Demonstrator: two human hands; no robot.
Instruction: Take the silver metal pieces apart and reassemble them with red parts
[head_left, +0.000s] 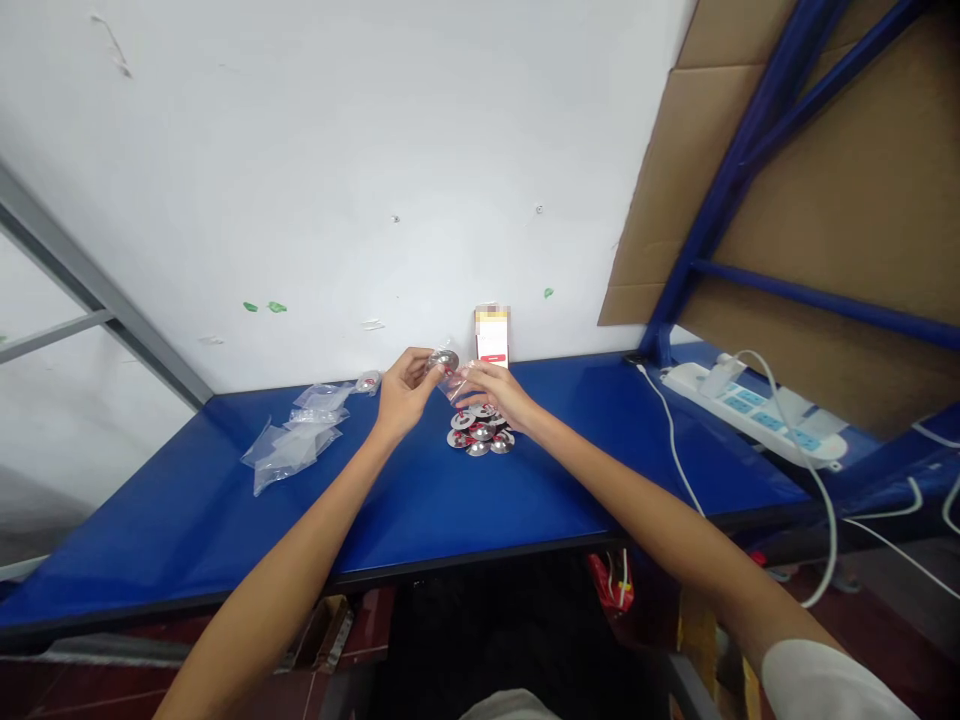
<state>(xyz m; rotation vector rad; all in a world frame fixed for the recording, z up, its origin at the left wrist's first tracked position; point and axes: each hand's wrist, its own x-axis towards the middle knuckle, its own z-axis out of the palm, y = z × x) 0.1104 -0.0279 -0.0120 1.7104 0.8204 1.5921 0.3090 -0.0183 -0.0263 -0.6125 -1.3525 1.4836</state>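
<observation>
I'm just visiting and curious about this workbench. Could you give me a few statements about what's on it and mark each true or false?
1. The left hand holds a clear bag with a shiny metal piece in it. True.
2. The pile of metal discs lies to the left of the loose plastic bags. False: the pile is to their right.
3. The tabletop is blue. True.
4. The phone lies face down. False: it stands upright near the wall, its lit screen showing.
5. The right hand is on the power strip. False: it is at the clear bag, near the left hand.
</observation>
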